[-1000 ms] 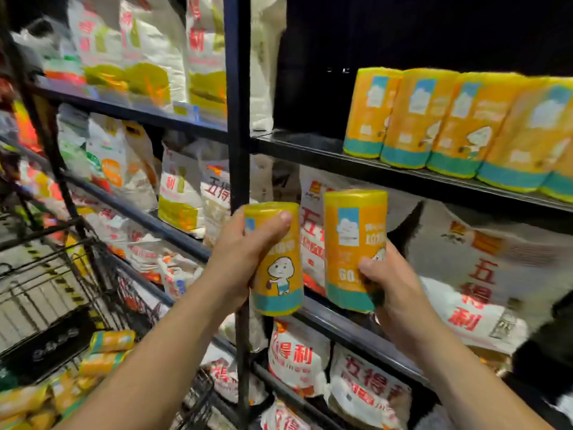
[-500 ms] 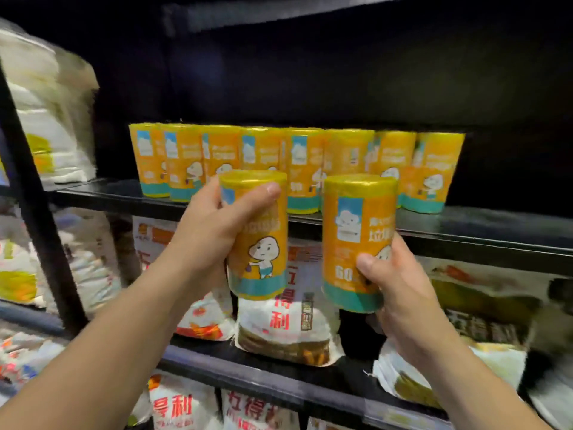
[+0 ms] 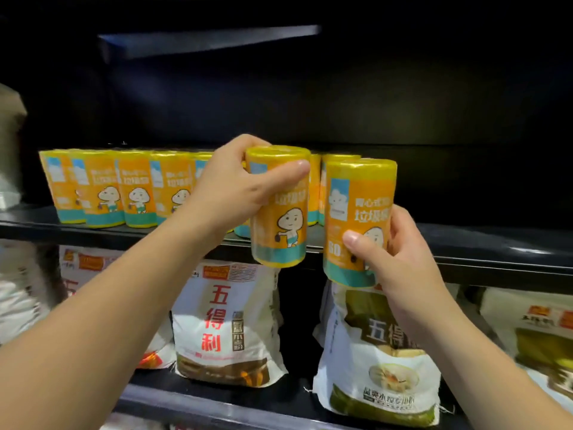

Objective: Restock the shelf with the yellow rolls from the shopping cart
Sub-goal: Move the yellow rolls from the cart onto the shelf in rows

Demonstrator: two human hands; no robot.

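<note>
Both arms raised; left grip [image 3: 238, 187], right grip [image 3: 400, 252] clenched.

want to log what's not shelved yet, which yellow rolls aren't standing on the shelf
The two held rolls: one in the left hand, one in the right hand. All others stand in a row on the shelf.

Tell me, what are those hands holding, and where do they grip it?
Each holds one yellow roll upright. The left hand wraps the upper part of its roll; the right hand grips the lower part of the other roll.

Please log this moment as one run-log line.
left hand: holds yellow roll | right hand: holds second roll | shelf: neither placed
</note>
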